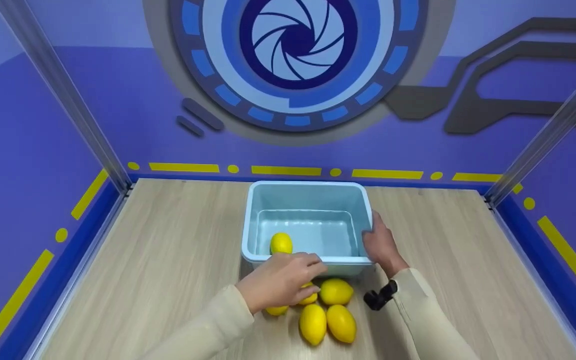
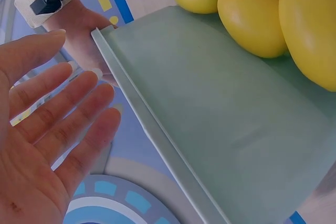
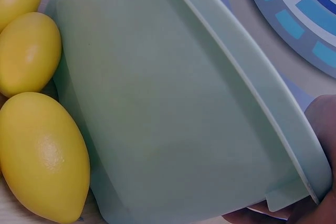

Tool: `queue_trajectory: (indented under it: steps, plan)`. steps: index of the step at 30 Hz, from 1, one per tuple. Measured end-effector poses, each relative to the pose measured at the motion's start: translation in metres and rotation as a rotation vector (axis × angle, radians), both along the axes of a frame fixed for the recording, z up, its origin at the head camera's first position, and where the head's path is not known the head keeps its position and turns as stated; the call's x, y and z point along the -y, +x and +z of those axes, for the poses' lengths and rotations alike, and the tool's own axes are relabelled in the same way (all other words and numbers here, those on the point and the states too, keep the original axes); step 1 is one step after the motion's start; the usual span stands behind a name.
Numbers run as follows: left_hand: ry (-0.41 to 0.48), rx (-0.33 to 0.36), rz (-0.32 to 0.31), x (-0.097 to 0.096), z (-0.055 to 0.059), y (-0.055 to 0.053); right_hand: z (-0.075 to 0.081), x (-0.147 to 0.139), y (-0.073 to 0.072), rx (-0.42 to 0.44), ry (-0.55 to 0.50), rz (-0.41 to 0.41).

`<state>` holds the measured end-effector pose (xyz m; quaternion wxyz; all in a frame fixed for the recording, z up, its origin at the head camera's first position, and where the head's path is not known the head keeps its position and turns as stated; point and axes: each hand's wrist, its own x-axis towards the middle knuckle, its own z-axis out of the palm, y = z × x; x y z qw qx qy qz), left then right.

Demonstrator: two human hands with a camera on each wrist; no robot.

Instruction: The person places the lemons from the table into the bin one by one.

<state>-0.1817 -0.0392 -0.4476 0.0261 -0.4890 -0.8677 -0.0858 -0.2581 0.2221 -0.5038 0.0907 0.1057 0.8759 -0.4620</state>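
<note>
Inside light-blue rectangular plastic bin (image 1: 313, 197), front left: one oval yellow lemon (image 1: 281, 243). Left hand (image 1: 285, 277) at front rim, fingers apart, holding nothing. Near bin's front, more yellow lemons (image 1: 313, 324) on pale wood-grain table (image 1: 183, 240). Right hand (image 1: 382, 242) grips bin's right rim.

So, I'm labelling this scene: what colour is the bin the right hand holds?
The bin is pale blue-green, showing best in the head view.

Bare left hand (image 1: 286, 280) hung loose, bare right hand (image 1: 383, 243) gripped

Both cream-sleeved forearms (image 1: 210, 320) slanted inward toward the far edge of the pale wood-grain desk (image 1: 188, 235). The left hand's fingers were apart and gently extended; the right hand, nearer that edge, had its fingers curled.
</note>
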Motion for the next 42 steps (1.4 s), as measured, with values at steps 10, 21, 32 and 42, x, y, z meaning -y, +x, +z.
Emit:
queue_trajectory:
  steps: [10,21,32,42]
  plan:
    - [-0.008,0.064,-0.023,-0.006,-0.002,0.001,-0.001,0.001,0.0,-0.031,0.033,-0.013]
    - [0.019,0.043,-0.065,-0.014,-0.011,0.002,-0.002,0.001,0.0,-0.025,0.024,-0.013]
    - [-0.011,0.034,-0.068,-0.022,-0.018,0.005,0.001,0.001,0.0,0.007,0.022,-0.017]
    - [0.014,-0.025,-0.097,-0.026,-0.024,0.008,-0.002,0.002,0.001,-0.016,0.034,-0.016]
